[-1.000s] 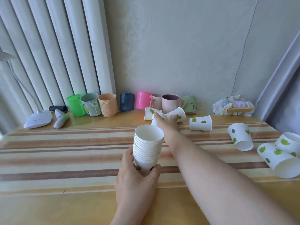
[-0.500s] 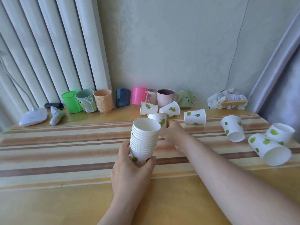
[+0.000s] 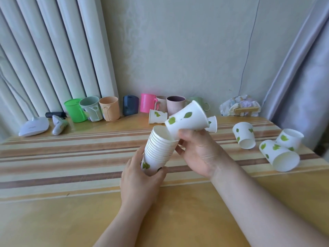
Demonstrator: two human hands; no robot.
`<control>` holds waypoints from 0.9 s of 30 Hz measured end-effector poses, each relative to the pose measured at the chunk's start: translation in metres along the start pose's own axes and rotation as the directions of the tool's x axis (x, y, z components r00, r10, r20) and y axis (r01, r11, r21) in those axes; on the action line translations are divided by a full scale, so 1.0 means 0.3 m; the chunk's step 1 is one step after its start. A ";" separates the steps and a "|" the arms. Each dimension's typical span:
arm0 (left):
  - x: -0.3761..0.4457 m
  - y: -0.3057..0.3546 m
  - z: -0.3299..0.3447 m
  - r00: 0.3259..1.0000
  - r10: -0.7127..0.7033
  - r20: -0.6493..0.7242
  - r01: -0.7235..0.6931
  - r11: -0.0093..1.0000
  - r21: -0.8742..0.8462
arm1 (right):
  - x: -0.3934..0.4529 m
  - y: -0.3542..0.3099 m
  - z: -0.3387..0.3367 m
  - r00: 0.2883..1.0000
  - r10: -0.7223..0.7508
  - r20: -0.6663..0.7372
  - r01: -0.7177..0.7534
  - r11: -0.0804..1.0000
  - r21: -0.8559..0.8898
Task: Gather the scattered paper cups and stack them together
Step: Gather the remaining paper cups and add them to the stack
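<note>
My left hand (image 3: 140,177) grips the bottom of a stack of white paper cups (image 3: 159,148) printed with green leaves, tilted to the right above the table. In my right hand (image 3: 197,152) is a single paper cup (image 3: 187,120), its base touching the stack's open mouth and its rim pointing up and right. Loose cups lie on their sides: one (image 3: 157,116) at the back centre, one (image 3: 212,123) partly hidden behind the held cup, and three at the right (image 3: 243,138), (image 3: 290,138), (image 3: 279,155).
A row of coloured plastic mugs (image 3: 109,110) lines the wall at the back. A white lamp base (image 3: 33,126) and a small device (image 3: 59,124) sit back left. Crumpled packaging (image 3: 239,107) rests back right. The striped wooden table (image 3: 71,157) spreads below.
My right hand has lifted one cup from the back group and brought it to the mouth of the stack. The left hand has raised and tilted the stack rightwards.
</note>
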State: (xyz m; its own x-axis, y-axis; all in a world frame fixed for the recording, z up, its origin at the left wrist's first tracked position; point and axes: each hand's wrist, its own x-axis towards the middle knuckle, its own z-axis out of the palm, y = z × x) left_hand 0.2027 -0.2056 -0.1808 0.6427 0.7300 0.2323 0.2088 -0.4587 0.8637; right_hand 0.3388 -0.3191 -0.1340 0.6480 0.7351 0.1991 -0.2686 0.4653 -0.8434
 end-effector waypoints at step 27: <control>-0.010 -0.053 -0.035 0.990 -0.091 0.108 0.094 0.995 -0.016 | -0.026 0.107 -0.151 0.963 -0.105 -0.250 -0.169 0.488 -0.857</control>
State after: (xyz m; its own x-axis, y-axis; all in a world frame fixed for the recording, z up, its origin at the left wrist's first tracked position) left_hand 0.1896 -0.1951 -0.1906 0.6968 0.7099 0.1027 0.2563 -0.3802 0.8887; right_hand 0.3573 -0.3322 -0.1853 0.8300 0.5356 0.1558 0.3701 -0.3197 -0.8723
